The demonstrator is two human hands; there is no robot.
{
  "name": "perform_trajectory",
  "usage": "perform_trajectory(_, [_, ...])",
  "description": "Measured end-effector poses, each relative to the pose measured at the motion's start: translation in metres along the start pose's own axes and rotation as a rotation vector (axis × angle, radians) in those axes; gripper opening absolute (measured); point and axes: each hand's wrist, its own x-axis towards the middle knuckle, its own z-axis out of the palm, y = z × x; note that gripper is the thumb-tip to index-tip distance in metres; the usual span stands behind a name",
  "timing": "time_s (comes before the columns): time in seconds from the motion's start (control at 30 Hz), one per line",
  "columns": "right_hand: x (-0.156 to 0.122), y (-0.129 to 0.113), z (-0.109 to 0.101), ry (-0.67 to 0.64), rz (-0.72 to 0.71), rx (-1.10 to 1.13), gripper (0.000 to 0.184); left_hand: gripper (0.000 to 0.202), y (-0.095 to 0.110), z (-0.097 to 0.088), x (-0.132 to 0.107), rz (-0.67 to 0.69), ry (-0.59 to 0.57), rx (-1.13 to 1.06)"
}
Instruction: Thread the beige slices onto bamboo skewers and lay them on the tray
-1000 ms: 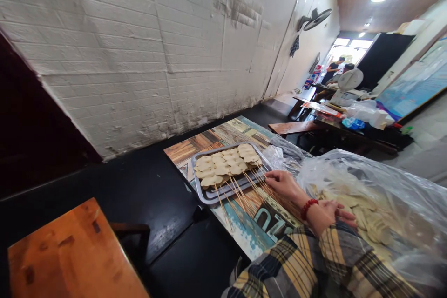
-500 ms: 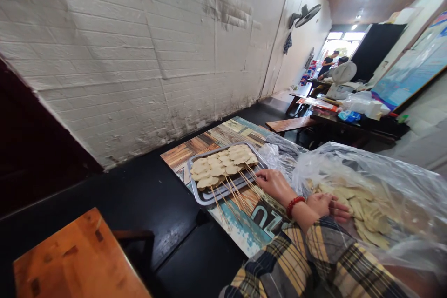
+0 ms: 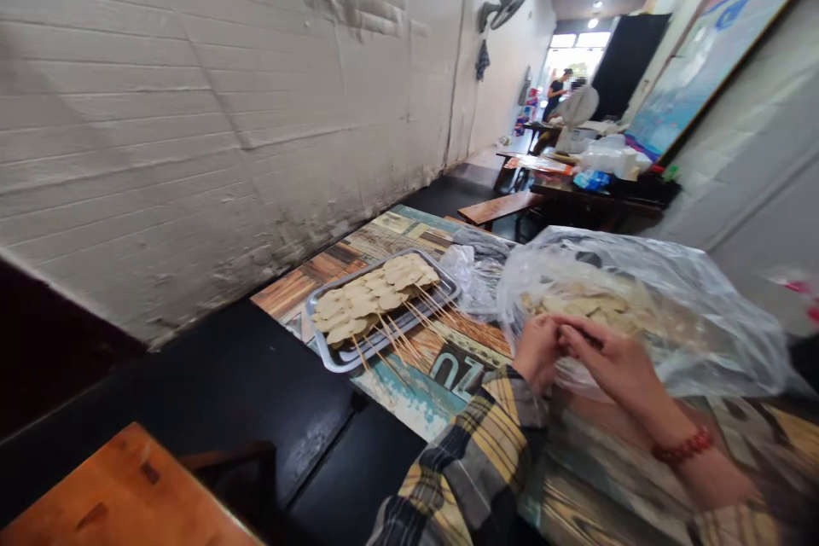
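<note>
My left hand (image 3: 538,351) is closed, its fingertips meeting those of my right hand (image 3: 605,354), which wears a red bead bracelet. Whatever the pinched fingers hold is hidden between them. Both hands are in front of a clear plastic bag (image 3: 717,290) with pale flat slices (image 3: 595,307) inside. To the left, a metal tray (image 3: 339,364) carries rows of similar slices on skewers (image 3: 377,290). The bare wooden sticks (image 3: 403,339) stick out over the tray's near rim.
The tray and bag stand on a patterned table (image 3: 358,243). A crumpled clear bag (image 3: 470,277) lies between them. An orange wooden stool (image 3: 121,495) is at lower left. White brick wall (image 3: 256,102) runs along the left. Further back are a bench (image 3: 499,209), a cluttered table and people.
My right hand has left the skewer sticks at the tray and moved right, uncrossing from my left arm. My left hand has come out of the bag. Both hands now meet; the view has turned right.
</note>
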Motion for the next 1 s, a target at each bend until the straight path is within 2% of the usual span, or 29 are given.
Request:
perform_trajectory(0.1, [-0.028,0.032,-0.03,0.082,0.14,0.031,0.041,0.015,-0.004,0.001,0.002,0.006,-0.041,0.081])
perform_trajectory(0.2, [-0.053,0.066,-0.054,0.181,0.245,0.045,0.044,0.019,0.0,0.004,0.005,0.041,-0.088,0.147])
perform_trajectory(0.37, [-0.084,0.118,-0.086,0.315,0.334,0.0,0.049,0.026,0.003,0.013,0.005,0.067,-0.17,0.243])
perform_trajectory(0.47, [-0.099,0.137,-0.104,0.328,0.358,-0.033,0.047,0.028,0.002,0.018,0.003,0.068,-0.19,0.302])
perform_trajectory(0.57, [-0.115,0.145,-0.118,0.273,0.329,-0.082,0.037,0.027,0.002,0.02,0.002,0.079,-0.205,0.338])
perform_trajectory(0.67, [-0.132,0.149,-0.124,0.184,0.284,-0.123,0.026,0.027,0.001,0.022,0.002,0.083,-0.231,0.355])
perform_trajectory(0.8, [-0.149,0.155,-0.115,0.086,0.241,-0.248,0.023,0.029,-0.003,0.024,-0.004,0.071,-0.314,0.423])
perform_trajectory(0.9, [-0.152,0.16,-0.104,0.094,0.18,-0.315,0.019,0.03,-0.008,0.027,-0.009,0.062,-0.364,0.502])
perform_trajectory(1.0, [-0.15,0.16,-0.094,0.138,0.108,-0.359,0.02,0.032,-0.016,0.029,-0.014,0.071,-0.368,0.578])
